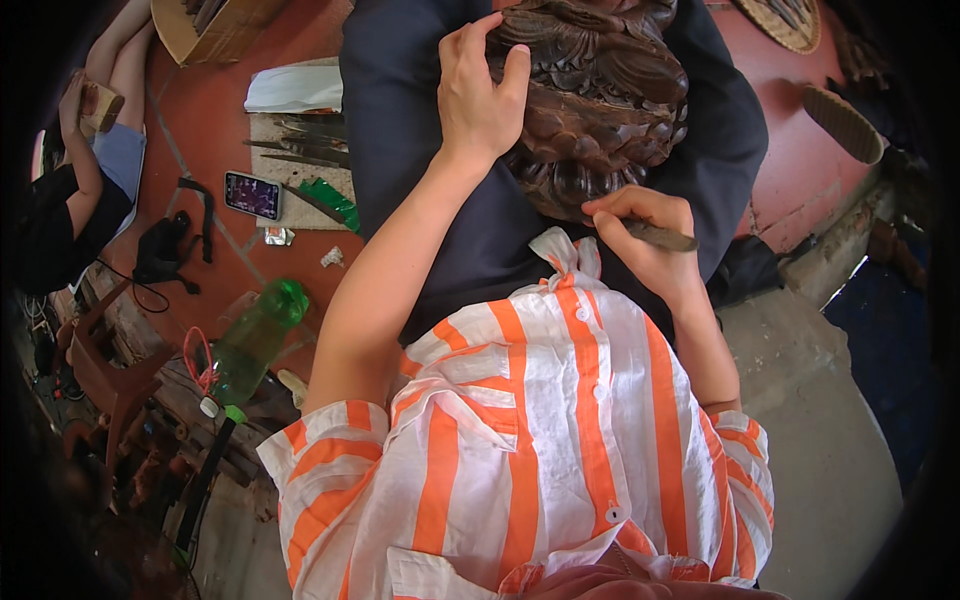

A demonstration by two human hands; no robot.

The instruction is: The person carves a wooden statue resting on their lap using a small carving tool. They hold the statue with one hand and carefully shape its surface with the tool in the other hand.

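Note:
A dark brown carved wooden piece [600, 110], with scrolls, ridges and rounded scale-like lobes, lies across my lap between my dark-trousered legs. On its left edge rests my left hand [482, 95], thumb and forefinger spread apart against the wood; its other fingers are partly hidden. At the carving's near right edge, my right hand [650, 235] is closed around a slim brown-grey chisel [662, 236]. The chisel's flat end sticks out to the right of the fist. Its working tip is hidden by my fingers and the carving.
Several slim metal chisels [310, 145] lie on a mat to the left, with a phone [252, 195] nearby. A green plastic bottle [255, 335] lies closer in. A person [100, 170] sits far left holding a wooden block. A sandal [843, 123] is at right.

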